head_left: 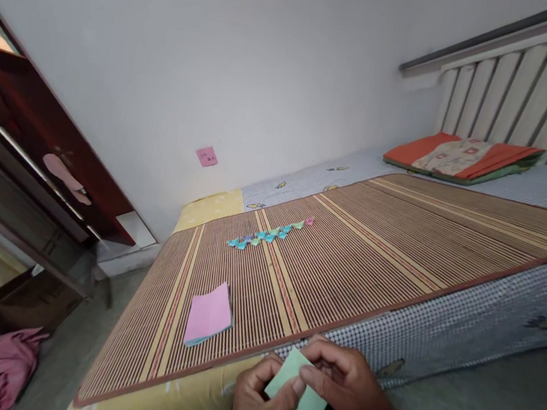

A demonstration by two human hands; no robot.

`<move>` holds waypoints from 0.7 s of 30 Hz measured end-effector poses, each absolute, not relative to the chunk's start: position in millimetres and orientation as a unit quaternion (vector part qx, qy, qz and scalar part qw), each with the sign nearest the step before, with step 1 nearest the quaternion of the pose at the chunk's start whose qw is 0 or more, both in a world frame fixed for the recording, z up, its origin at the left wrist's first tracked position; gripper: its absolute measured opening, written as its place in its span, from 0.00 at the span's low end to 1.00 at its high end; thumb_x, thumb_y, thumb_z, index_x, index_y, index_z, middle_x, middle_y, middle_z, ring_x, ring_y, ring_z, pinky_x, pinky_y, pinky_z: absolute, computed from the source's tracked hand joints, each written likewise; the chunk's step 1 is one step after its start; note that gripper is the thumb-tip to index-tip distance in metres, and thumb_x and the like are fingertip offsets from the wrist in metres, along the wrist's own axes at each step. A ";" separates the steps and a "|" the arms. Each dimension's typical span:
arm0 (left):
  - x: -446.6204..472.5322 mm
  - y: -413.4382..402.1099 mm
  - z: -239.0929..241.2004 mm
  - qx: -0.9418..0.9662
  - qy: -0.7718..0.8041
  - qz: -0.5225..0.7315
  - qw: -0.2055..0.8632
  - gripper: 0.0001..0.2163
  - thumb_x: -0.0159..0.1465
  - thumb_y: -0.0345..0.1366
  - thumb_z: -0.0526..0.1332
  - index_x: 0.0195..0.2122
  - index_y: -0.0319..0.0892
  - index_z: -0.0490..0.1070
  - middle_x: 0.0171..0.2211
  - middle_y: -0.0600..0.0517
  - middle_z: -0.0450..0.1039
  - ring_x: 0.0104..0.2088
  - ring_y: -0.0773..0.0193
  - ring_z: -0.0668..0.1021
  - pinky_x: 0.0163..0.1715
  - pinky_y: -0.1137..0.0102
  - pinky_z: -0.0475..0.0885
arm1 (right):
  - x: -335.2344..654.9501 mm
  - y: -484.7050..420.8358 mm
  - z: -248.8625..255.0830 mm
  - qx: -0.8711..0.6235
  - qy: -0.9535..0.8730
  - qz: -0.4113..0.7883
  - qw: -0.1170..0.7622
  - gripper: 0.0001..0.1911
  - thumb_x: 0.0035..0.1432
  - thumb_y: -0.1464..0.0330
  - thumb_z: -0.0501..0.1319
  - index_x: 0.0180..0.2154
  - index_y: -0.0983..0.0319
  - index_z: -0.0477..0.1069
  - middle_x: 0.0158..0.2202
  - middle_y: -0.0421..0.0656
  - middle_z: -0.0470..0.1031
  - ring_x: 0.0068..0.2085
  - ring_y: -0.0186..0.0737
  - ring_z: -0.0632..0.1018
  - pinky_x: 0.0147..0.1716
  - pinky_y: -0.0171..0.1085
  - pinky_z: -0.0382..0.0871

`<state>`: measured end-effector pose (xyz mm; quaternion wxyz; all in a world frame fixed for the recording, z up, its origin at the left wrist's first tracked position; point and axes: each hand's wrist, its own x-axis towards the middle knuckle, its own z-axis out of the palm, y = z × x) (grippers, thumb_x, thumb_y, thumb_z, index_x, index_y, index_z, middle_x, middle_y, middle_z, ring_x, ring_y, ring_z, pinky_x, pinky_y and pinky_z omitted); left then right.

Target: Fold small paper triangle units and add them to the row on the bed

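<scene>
Between my two hands is a light green paper (310, 408), a flat rectangle held in front of the bed's near edge. My left hand (258, 398) pinches it from the left, thumb on top. From the right, my right hand (345, 382) grips its upper part between thumb and fingers. Farther left on the bamboo mat (345, 275) lies a stack of paper sheets (210, 314), pink on top with blue-green below. Beyond it, a zigzag row of small folded paper pieces (269, 235) in blue, green, purple and pink stretches across the mat.
A folded orange and green cloth (461, 157) rests at the bed's far right, below the slatted headboard (515, 89). A pink note (207, 156) is stuck to the wall. Pink fabric (5, 365) and a cardboard box (23, 306) are on the left.
</scene>
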<state>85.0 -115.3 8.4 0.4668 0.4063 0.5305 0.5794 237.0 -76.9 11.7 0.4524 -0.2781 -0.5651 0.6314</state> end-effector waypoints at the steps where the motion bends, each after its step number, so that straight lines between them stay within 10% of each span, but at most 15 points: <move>1: 84.5 -114.9 7.8 0.427 0.530 0.571 0.460 0.17 0.48 0.45 0.75 0.17 0.38 0.73 0.19 0.55 0.63 0.22 0.69 0.64 0.23 0.74 0.60 | 235.8 -77.8 11.6 -0.285 -0.569 0.619 0.460 0.13 0.59 0.60 0.64 0.29 0.63 0.74 0.27 0.37 0.67 0.28 0.35 0.69 0.28 0.34 0.62; 10: 91.8 -119.5 -12.5 0.353 0.550 0.557 0.512 0.20 0.42 0.49 0.77 0.26 0.36 0.81 0.16 0.54 0.68 0.17 0.73 0.61 0.17 0.76 0.59 | 230.9 -82.9 1.9 -0.350 -0.573 0.548 0.499 0.13 0.63 0.61 0.59 0.28 0.61 0.69 0.25 0.38 0.68 0.28 0.38 0.70 0.29 0.35 0.64; 16: 93.1 -122.8 4.0 0.232 0.520 0.567 0.596 0.24 0.35 0.41 0.81 0.34 0.39 0.82 0.35 0.44 0.81 0.30 0.62 0.79 0.19 0.75 0.74 | 229.2 -80.9 0.2 -0.383 -0.659 0.374 0.529 0.12 0.63 0.68 0.55 0.27 0.60 0.68 0.26 0.39 0.67 0.29 0.38 0.70 0.30 0.35 0.63; 21: 100.6 -122.1 1.1 0.150 0.496 0.566 0.641 0.25 0.34 0.33 0.82 0.35 0.36 0.82 0.27 0.46 0.81 0.25 0.63 0.81 0.26 0.73 0.78 | 226.9 -80.5 -4.3 -0.371 -0.653 0.386 0.535 0.11 0.62 0.69 0.55 0.27 0.60 0.66 0.26 0.38 0.65 0.28 0.37 0.70 0.29 0.35 0.63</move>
